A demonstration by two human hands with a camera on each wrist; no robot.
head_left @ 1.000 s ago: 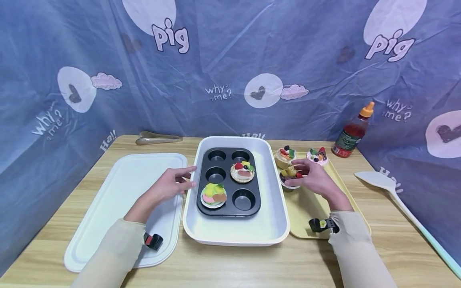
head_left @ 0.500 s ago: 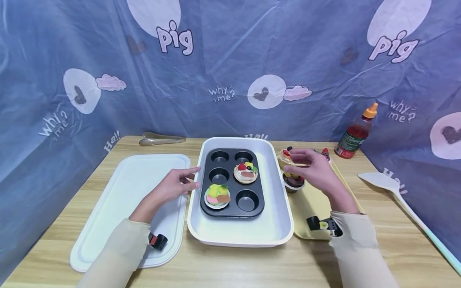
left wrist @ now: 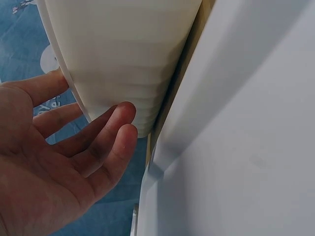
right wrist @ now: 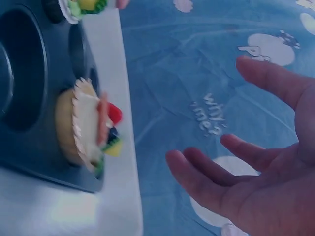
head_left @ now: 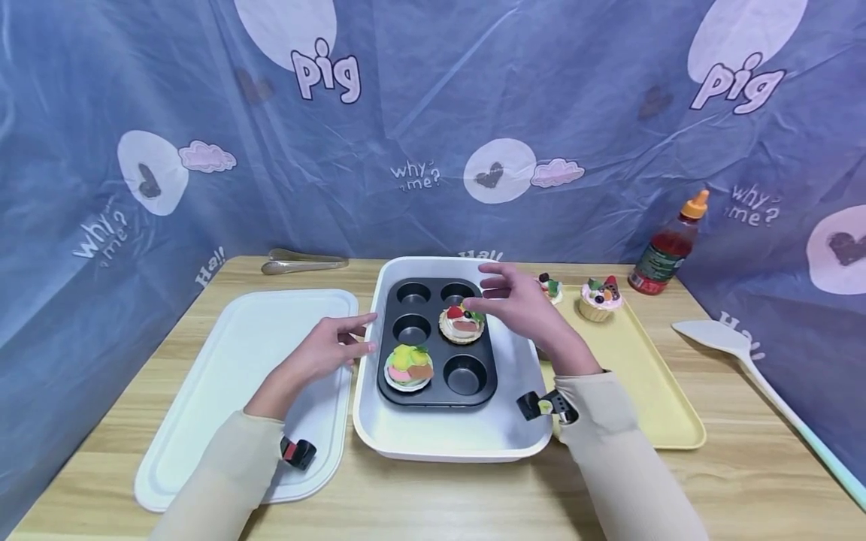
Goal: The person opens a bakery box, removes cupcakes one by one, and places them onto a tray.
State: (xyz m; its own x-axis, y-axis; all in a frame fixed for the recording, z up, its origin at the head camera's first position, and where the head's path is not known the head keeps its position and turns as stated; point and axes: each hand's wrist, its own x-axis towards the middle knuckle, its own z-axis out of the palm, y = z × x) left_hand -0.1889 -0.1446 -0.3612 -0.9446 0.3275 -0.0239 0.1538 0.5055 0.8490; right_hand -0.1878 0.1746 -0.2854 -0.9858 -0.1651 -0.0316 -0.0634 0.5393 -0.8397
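My left hand [head_left: 328,349] stays at the left rim of a white rectangular basin [head_left: 446,449]; in the left wrist view its fingertips meet that rim while other fingers hang relaxed. Inside the basin lies a dark muffin tin [head_left: 437,379]. One cup at the front left bears a toy cupcake [head_left: 409,373] topped in yellow and pink. A toy fruit tart [head_left: 460,330] fills the middle right cup. Over the tin's right side my right hand [head_left: 524,308] hovers with fingers spread, holding nothing, apart from the tart in the right wrist view.
On the right, a yellow tray [head_left: 649,398] bears a pink-topped cupcake [head_left: 600,302] and others partly hidden behind my right arm. A sauce bottle [head_left: 666,248], long white spoon [head_left: 717,338], white board [head_left: 223,383] and metal tongs [head_left: 304,263] lie around. Blue cloth hangs behind.
My right hand has moved left from the cupcakes on the yellow tray to above the muffin tin, carrying nothing. My left hand has stayed at the basin's rim.
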